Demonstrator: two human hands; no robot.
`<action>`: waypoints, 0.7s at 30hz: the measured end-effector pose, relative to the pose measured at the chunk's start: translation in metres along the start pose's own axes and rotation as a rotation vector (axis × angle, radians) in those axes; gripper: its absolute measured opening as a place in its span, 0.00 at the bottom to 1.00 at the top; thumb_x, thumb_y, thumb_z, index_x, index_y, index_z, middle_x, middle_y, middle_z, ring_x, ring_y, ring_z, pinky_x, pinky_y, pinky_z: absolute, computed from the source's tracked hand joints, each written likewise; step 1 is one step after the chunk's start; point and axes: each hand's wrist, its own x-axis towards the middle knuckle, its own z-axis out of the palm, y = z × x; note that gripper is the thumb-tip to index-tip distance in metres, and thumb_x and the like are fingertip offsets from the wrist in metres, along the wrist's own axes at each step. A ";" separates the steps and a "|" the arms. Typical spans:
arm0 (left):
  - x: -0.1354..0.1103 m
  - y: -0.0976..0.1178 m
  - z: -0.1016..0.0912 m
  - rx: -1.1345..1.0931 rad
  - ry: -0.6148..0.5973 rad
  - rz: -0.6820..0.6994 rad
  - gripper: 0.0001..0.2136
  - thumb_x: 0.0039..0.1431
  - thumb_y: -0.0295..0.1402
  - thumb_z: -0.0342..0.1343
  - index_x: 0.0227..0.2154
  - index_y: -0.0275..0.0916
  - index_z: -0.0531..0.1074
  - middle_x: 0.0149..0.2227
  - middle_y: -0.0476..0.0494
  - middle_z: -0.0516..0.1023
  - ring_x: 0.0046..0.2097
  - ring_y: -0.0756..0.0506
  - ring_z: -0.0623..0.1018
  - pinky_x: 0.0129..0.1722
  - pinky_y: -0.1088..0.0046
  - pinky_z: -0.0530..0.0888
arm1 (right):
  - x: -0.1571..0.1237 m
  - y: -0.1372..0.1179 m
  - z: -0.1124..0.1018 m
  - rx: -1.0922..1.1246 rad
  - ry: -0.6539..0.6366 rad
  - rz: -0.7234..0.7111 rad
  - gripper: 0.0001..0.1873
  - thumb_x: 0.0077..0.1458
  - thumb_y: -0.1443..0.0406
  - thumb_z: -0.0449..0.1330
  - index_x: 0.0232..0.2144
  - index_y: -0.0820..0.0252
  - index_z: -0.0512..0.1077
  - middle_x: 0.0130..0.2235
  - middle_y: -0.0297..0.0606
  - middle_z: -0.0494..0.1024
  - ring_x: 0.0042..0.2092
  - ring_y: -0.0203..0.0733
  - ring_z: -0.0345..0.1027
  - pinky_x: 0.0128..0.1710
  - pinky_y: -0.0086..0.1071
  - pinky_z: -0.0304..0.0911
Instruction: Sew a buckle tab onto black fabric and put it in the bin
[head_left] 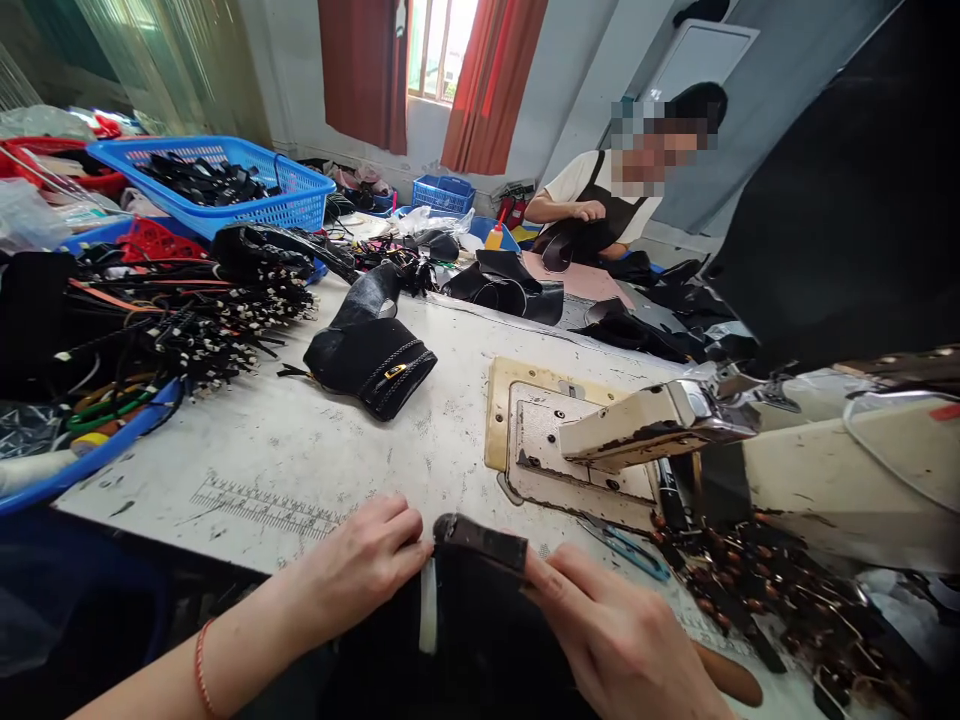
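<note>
My right hand [619, 625] is closed round a hammer. Its dark, worn head [480, 540] sticks out past my fingers, and the end of its brown wooden handle [731, 675] shows behind my palm. The hammer head is over a black piece of material [487, 625] at the table's front edge; whether they touch I cannot tell. My left hand [379, 545] has its fingers pinched at the upper left edge of that piece, beside a narrow whitish strip [427, 605]. A black boot upper [371, 360] with a zip lies farther back on the table.
A sewing machine [637, 425] stands at right, with blue-handled snips [634, 552] and brown scraps [780, 600] nearby. Black zips [195, 320] pile up at left below a blue basket [225, 215]. Across the table, a co-worker [600, 195] handles a black piece.
</note>
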 end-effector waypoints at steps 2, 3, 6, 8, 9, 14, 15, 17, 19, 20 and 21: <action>-0.001 -0.003 0.003 -0.081 0.020 -0.057 0.09 0.65 0.22 0.46 0.37 0.36 0.71 0.33 0.44 0.71 0.35 0.46 0.70 0.33 0.69 0.70 | -0.002 0.002 0.004 0.017 -0.030 -0.002 0.23 0.66 0.70 0.45 0.63 0.58 0.58 0.30 0.36 0.71 0.25 0.35 0.67 0.22 0.26 0.61; -0.001 -0.006 0.003 -0.148 0.028 -0.097 0.08 0.65 0.24 0.47 0.37 0.36 0.71 0.33 0.44 0.72 0.35 0.46 0.70 0.34 0.69 0.71 | -0.003 0.002 0.005 0.017 -0.047 -0.004 0.24 0.66 0.70 0.45 0.63 0.59 0.57 0.30 0.36 0.71 0.25 0.36 0.68 0.22 0.26 0.62; -0.002 -0.013 0.003 -0.305 0.009 -0.150 0.07 0.65 0.26 0.48 0.35 0.38 0.72 0.33 0.46 0.73 0.35 0.48 0.72 0.34 0.73 0.70 | -0.005 0.004 0.009 0.022 -0.081 0.000 0.25 0.66 0.71 0.46 0.63 0.59 0.56 0.31 0.36 0.71 0.26 0.37 0.68 0.22 0.27 0.62; -0.002 -0.015 0.000 -0.265 -0.017 -0.085 0.10 0.65 0.24 0.47 0.34 0.39 0.72 0.33 0.47 0.72 0.34 0.48 0.70 0.32 0.73 0.69 | -0.006 0.005 0.009 0.033 -0.079 0.003 0.25 0.66 0.71 0.46 0.63 0.59 0.56 0.30 0.36 0.71 0.26 0.37 0.68 0.22 0.27 0.62; -0.002 -0.015 -0.002 -0.215 -0.019 -0.042 0.11 0.65 0.22 0.46 0.33 0.39 0.72 0.32 0.46 0.72 0.34 0.48 0.69 0.32 0.72 0.68 | -0.006 0.006 0.009 0.044 -0.077 0.009 0.24 0.66 0.71 0.46 0.63 0.59 0.56 0.30 0.36 0.71 0.26 0.37 0.68 0.22 0.27 0.63; -0.001 -0.010 -0.011 -0.051 -0.008 0.051 0.11 0.64 0.21 0.46 0.37 0.36 0.73 0.31 0.44 0.71 0.33 0.46 0.68 0.30 0.70 0.68 | -0.004 0.004 0.004 0.133 -0.049 0.041 0.24 0.66 0.70 0.47 0.63 0.57 0.56 0.31 0.36 0.71 0.27 0.37 0.67 0.23 0.27 0.62; -0.001 -0.008 -0.011 -0.045 -0.008 0.050 0.11 0.64 0.21 0.46 0.37 0.36 0.73 0.31 0.44 0.71 0.33 0.46 0.67 0.30 0.70 0.68 | -0.003 0.002 0.004 0.138 -0.038 0.039 0.24 0.66 0.70 0.47 0.63 0.57 0.56 0.30 0.35 0.70 0.27 0.37 0.67 0.24 0.28 0.62; 0.000 -0.008 -0.010 -0.039 -0.008 0.047 0.11 0.64 0.20 0.45 0.36 0.36 0.73 0.30 0.44 0.70 0.33 0.46 0.67 0.30 0.70 0.68 | -0.002 0.000 0.004 0.122 -0.033 0.023 0.24 0.66 0.70 0.47 0.63 0.56 0.56 0.30 0.35 0.70 0.26 0.37 0.67 0.23 0.28 0.62; -0.002 -0.009 -0.008 -0.056 -0.009 0.032 0.11 0.65 0.21 0.45 0.35 0.36 0.73 0.31 0.44 0.70 0.33 0.46 0.68 0.31 0.70 0.68 | -0.001 -0.002 0.005 0.088 -0.057 -0.003 0.24 0.67 0.69 0.46 0.63 0.57 0.56 0.30 0.36 0.71 0.25 0.37 0.67 0.22 0.27 0.62; -0.003 -0.011 -0.007 -0.079 -0.011 0.012 0.10 0.65 0.22 0.46 0.35 0.37 0.72 0.32 0.44 0.71 0.34 0.46 0.68 0.32 0.70 0.68 | -0.001 -0.002 0.007 0.068 -0.065 -0.016 0.24 0.67 0.69 0.46 0.64 0.58 0.55 0.30 0.36 0.71 0.25 0.37 0.67 0.21 0.27 0.62; -0.005 -0.012 -0.006 -0.112 -0.017 -0.015 0.08 0.65 0.23 0.47 0.36 0.37 0.72 0.32 0.45 0.71 0.35 0.46 0.69 0.33 0.70 0.69 | -0.001 -0.002 0.008 0.052 -0.065 -0.026 0.24 0.67 0.69 0.46 0.64 0.58 0.55 0.30 0.36 0.71 0.25 0.37 0.67 0.21 0.28 0.62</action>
